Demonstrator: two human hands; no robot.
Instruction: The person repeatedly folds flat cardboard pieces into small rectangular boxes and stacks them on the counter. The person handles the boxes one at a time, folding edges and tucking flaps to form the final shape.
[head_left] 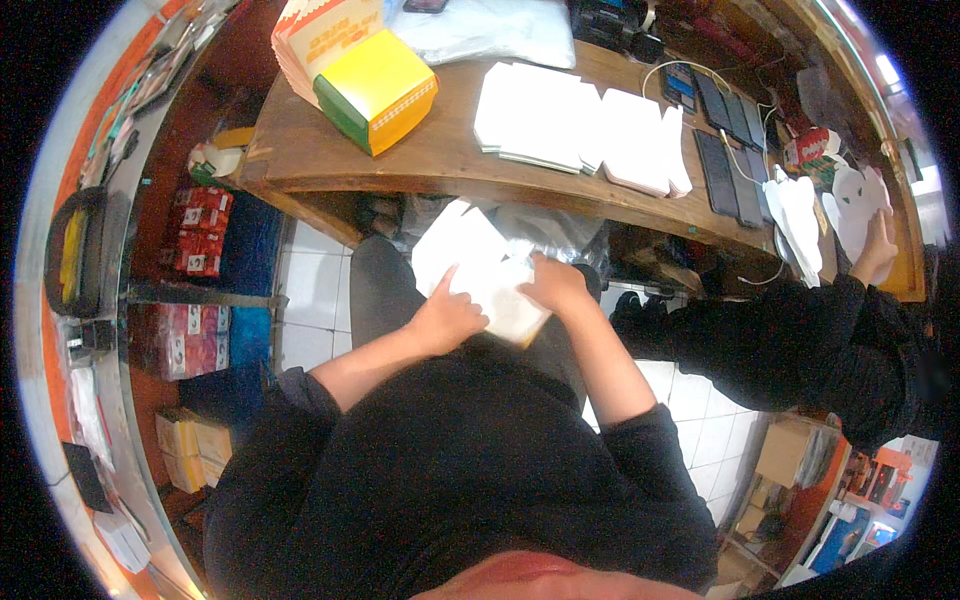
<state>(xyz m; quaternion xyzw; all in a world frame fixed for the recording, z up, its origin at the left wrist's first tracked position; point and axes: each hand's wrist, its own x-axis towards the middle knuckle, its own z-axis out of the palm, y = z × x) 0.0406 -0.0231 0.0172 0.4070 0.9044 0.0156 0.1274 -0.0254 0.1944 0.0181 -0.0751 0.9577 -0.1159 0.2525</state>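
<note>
A flat white cardboard box blank (478, 265) lies on my lap below the table edge. My left hand (445, 317) grips its near left side, thumb raised over the card. My right hand (553, 284) presses on its right side, fingers curled on a folded flap. On the wooden table (440, 160) above lie stacks of white flat blanks (575, 125) and a folded yellow and green box (378, 90).
A second person in black sleeves sits at the right, a hand (878, 245) on white cut-outs. Several dark phones (728, 150) and cables lie on the table's right part. Red cartons (200, 230) are stacked on shelves at left. White floor tiles show below.
</note>
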